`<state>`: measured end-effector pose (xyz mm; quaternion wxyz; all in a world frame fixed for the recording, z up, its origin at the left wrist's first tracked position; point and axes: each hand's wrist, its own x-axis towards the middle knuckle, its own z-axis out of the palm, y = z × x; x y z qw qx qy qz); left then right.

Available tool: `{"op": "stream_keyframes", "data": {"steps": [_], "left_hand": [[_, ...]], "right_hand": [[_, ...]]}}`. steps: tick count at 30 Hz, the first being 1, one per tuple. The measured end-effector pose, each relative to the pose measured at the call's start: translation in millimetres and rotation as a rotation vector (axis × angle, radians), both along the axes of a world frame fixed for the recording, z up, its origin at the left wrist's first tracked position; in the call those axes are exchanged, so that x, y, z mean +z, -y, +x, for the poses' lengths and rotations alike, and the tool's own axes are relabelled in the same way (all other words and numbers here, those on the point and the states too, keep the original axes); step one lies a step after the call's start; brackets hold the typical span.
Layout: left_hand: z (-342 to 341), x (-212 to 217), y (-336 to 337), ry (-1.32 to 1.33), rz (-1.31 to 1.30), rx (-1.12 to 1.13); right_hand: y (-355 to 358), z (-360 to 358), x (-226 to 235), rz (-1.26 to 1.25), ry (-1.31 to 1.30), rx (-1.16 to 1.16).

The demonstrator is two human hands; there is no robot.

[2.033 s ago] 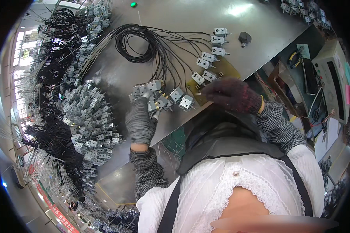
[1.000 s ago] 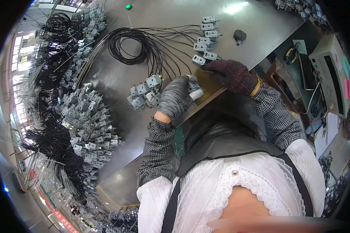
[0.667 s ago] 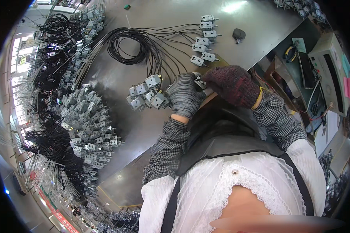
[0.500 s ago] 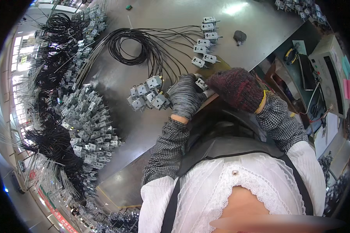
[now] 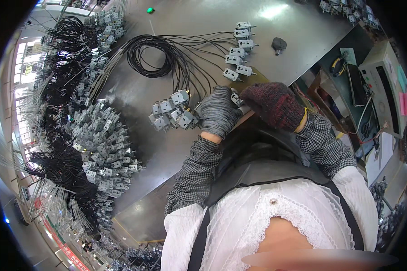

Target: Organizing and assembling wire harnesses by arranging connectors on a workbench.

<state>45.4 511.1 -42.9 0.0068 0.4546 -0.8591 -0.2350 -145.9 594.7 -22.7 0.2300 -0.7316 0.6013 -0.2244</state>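
- Left hand (image 5: 219,110), in a grey knit glove: fingers curled down over 1 small grey connector block (image 5: 236,98) at the table edge; grasp not confirmable.
- Right hand (image 5: 272,103), in a dark red glove: touching the same block from the right; fingers bent, grip cannot be told.
- Cluster of wired blocks (image 5: 171,114) lies just left of the left hand.
- Black cable coil (image 5: 154,56) rests on the grey table (image 5: 298,31).

We cannot see what the left hand (image 5: 219,110) and right hand (image 5: 272,104) cover, our gloves hiding each grip and most of one connector (image 5: 235,97)
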Motion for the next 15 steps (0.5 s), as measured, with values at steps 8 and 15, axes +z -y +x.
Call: {"op": "stream_keyframes", "data": {"steps": [8, 15], "left_hand": [[46, 23, 22, -0.718, 0.193, 0.152], [122, 10, 66, -0.645, 0.238, 0.155]], "right_hand": [[0, -1, -1, -0.010, 0.217, -0.069], [-2, 25, -27, 0.084, 0.549, 0.182]]}}
